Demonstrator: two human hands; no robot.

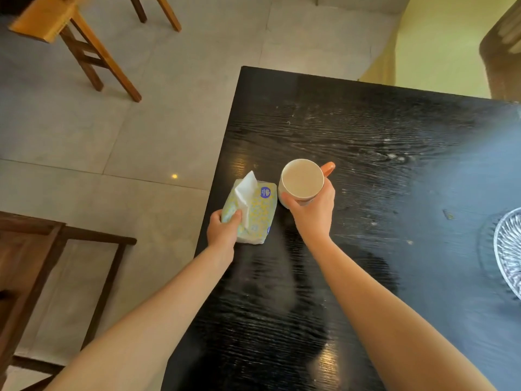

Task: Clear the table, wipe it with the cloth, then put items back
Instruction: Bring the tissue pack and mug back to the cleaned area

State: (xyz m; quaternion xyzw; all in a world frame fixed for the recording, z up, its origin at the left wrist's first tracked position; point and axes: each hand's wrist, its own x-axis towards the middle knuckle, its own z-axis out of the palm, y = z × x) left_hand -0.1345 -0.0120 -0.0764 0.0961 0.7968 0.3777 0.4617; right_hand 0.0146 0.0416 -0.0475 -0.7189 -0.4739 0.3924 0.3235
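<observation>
At frame centre, near the table (366, 131) edge, left hand (222, 232) clamps the tissue pack (255, 213), right hand (313, 213) clamps the mug (301, 179) (apparently full); tilting risks spillage.

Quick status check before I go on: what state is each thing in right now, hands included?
Left hand: gripping the tissue pack's near end.
Right hand: wrapped around the mug.
Tissue pack: at the table's left edge, one tissue sticking up.
Mug: upright, looks empty, handle pointing away.
Table: dusty, smeared.
Glass dish: at the right edge, partly out of frame.
</observation>
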